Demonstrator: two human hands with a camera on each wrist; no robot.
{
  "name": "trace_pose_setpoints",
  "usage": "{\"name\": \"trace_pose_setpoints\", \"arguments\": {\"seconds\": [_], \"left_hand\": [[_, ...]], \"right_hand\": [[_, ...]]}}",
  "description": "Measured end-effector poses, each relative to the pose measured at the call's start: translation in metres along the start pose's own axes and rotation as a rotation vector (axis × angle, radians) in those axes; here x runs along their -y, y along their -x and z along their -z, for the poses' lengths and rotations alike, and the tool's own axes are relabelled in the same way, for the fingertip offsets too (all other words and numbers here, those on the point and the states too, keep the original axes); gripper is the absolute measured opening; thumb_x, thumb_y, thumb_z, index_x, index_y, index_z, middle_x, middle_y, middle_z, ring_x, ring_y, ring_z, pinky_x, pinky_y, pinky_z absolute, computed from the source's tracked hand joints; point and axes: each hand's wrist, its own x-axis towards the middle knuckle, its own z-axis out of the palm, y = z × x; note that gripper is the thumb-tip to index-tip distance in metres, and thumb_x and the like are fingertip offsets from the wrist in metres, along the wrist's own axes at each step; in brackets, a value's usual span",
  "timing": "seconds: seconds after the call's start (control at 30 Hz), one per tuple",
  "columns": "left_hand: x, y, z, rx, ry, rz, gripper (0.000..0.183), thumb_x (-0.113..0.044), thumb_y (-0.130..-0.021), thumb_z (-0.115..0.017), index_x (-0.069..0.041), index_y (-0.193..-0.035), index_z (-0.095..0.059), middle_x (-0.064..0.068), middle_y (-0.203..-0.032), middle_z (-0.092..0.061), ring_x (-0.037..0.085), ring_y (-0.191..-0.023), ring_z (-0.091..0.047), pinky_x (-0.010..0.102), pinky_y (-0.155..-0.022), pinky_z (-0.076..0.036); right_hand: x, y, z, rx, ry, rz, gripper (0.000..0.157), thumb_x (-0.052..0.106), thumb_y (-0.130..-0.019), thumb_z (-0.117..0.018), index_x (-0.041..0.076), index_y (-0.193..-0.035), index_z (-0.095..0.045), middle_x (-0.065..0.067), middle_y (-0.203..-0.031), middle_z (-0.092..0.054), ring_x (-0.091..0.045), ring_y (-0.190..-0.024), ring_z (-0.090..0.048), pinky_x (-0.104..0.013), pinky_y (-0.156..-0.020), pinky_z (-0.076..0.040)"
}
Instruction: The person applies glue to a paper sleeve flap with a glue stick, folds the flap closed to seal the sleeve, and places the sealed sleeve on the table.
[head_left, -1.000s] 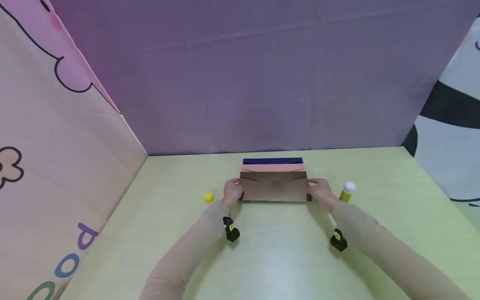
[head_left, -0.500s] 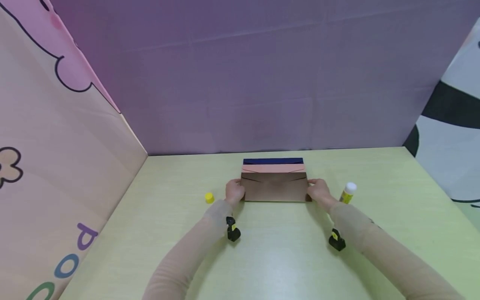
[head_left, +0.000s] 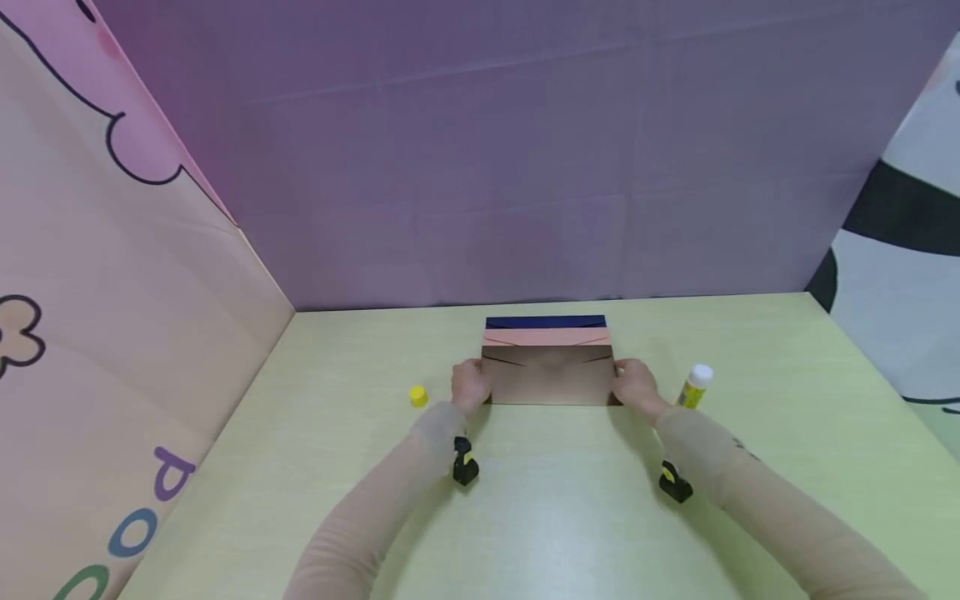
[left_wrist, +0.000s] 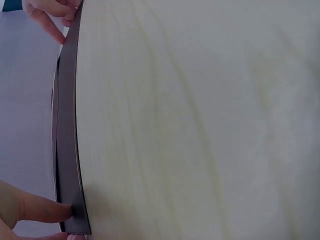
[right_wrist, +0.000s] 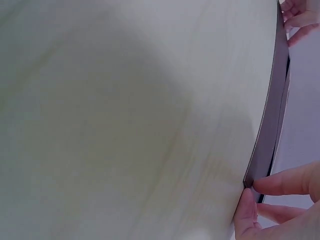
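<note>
A brown envelope [head_left: 548,379] lies at the front of an overlapping stack, its flap side up. Behind it show strips of a pink envelope [head_left: 546,336] and a dark blue envelope [head_left: 545,322]. My left hand [head_left: 470,384] pinches the brown envelope's left end near the lower corner; the left wrist view shows a finger [left_wrist: 50,210] on top and another fingertip under the edge. At the opposite end my right hand [head_left: 636,386] pinches the lower right corner, with the thumb [right_wrist: 245,212] at the edge in the right wrist view.
A glue stick [head_left: 694,386] with a white end stands by the right wrist. A small yellow cap [head_left: 418,396] sits left of the left hand. The pale wooden table [head_left: 547,517] meets a purple backdrop [head_left: 525,167] behind the envelopes.
The brown envelope has slid slightly toward me, and its right end is now more covered by my right hand. Both hands have shifted a little inward. The pink and blue envelopes stay put.
</note>
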Motion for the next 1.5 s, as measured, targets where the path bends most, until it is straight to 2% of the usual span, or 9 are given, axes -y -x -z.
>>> {"name": "trace_pose_setpoints", "arguments": {"seconds": [0.33, 0.43, 0.5, 0.57, 0.77, 0.93, 1.17, 1.33, 1.5], "left_hand": [[0.000, 0.000, 0.001, -0.001, -0.026, 0.005, 0.032, -0.004, -0.084, -0.051, 0.004, -0.115, -0.055, 0.020, -0.110, -0.051, 0.030, -0.103, -0.047, 0.041, -0.087, -0.042], [0.002, -0.003, 0.000, 0.000, -0.029, 0.014, 0.033, -0.005, -0.085, -0.051, 0.004, -0.116, -0.054, 0.020, -0.112, -0.049, 0.031, -0.104, -0.046, 0.041, -0.089, -0.041], [0.010, -0.011, -0.007, -0.028, -0.046, -0.014, 0.033, -0.009, -0.085, -0.052, 0.003, -0.115, -0.054, 0.021, -0.110, -0.049, 0.031, -0.102, -0.047, 0.040, -0.087, -0.042], [0.012, -0.011, -0.006, -0.028, -0.055, -0.019, 0.034, -0.009, -0.085, -0.051, 0.004, -0.116, -0.053, 0.021, -0.111, -0.048, 0.031, -0.102, -0.046, 0.041, -0.087, -0.042], [0.005, 0.009, 0.008, 0.020, -0.036, -0.063, 0.036, -0.008, -0.085, -0.048, 0.005, -0.119, -0.050, 0.024, -0.111, -0.045, 0.032, -0.100, -0.046, 0.041, -0.084, -0.043], [0.004, 0.025, 0.017, 0.042, -0.018, -0.158, 0.034, -0.008, -0.087, -0.048, 0.007, -0.117, -0.050, 0.025, -0.109, -0.045, 0.031, -0.096, -0.046, 0.041, -0.081, -0.044], [0.008, 0.044, 0.023, 0.111, 0.065, -0.263, 0.033, -0.006, -0.086, -0.051, 0.007, -0.116, -0.051, 0.025, -0.109, -0.045, 0.029, -0.094, -0.047, 0.039, -0.079, -0.045], [0.013, 0.054, 0.026, 0.161, 0.089, -0.340, 0.035, -0.004, -0.086, -0.049, 0.009, -0.118, -0.048, 0.021, -0.105, -0.045, 0.023, -0.084, -0.048, 0.032, -0.069, -0.046], [0.019, 0.064, 0.030, 0.208, 0.078, -0.403, 0.035, -0.004, -0.086, -0.049, 0.007, -0.119, -0.047, 0.020, -0.109, -0.048, 0.027, -0.095, -0.049, 0.035, -0.079, -0.045]], "right_hand": [[0.002, 0.004, -0.001, -0.037, 0.062, 0.088, 0.040, -0.007, -0.079, -0.038, -0.020, -0.117, -0.041, -0.035, -0.124, -0.037, -0.043, -0.112, -0.041, -0.049, -0.095, -0.034], [0.001, 0.006, -0.001, -0.067, 0.083, 0.138, 0.038, -0.007, -0.080, -0.039, -0.021, -0.115, -0.043, -0.035, -0.116, -0.046, -0.035, -0.084, -0.056, -0.041, -0.079, -0.047], [0.000, 0.007, 0.000, -0.085, 0.101, 0.173, 0.036, -0.006, -0.081, -0.041, -0.020, -0.114, -0.044, -0.033, -0.103, -0.055, -0.025, -0.062, -0.053, -0.034, -0.061, -0.048], [0.000, 0.009, 0.001, -0.103, 0.118, 0.211, 0.035, -0.005, -0.081, -0.044, -0.019, -0.113, -0.046, -0.032, -0.097, -0.057, -0.019, -0.056, -0.047, -0.031, -0.053, -0.045], [-0.001, 0.025, 0.006, -0.152, 0.101, 0.349, 0.037, -0.004, -0.076, -0.054, -0.017, -0.111, -0.050, -0.034, -0.101, -0.053, -0.036, -0.073, -0.054, -0.040, -0.061, -0.049], [0.001, 0.043, 0.010, -0.225, 0.111, 0.480, 0.034, -0.004, -0.076, -0.056, -0.013, -0.109, -0.053, -0.029, -0.098, -0.051, -0.037, -0.085, -0.050, -0.044, -0.068, -0.046], [0.002, 0.067, 0.020, -0.303, 0.117, 0.567, 0.030, -0.006, -0.078, -0.057, -0.006, -0.108, -0.056, -0.024, -0.103, -0.051, -0.038, -0.094, -0.048, -0.048, -0.074, -0.044], [-0.006, 0.077, 0.032, -0.443, 0.123, 0.696, 0.026, -0.010, -0.075, -0.058, -0.005, -0.101, -0.059, -0.021, -0.097, -0.053, -0.037, -0.091, -0.048, -0.049, -0.074, -0.042], [-0.017, 0.080, 0.046, -0.581, 0.112, 0.789, 0.028, -0.016, -0.070, -0.060, -0.006, -0.096, -0.060, -0.020, -0.094, -0.054, -0.034, -0.089, -0.046, -0.041, -0.073, -0.039]]}}
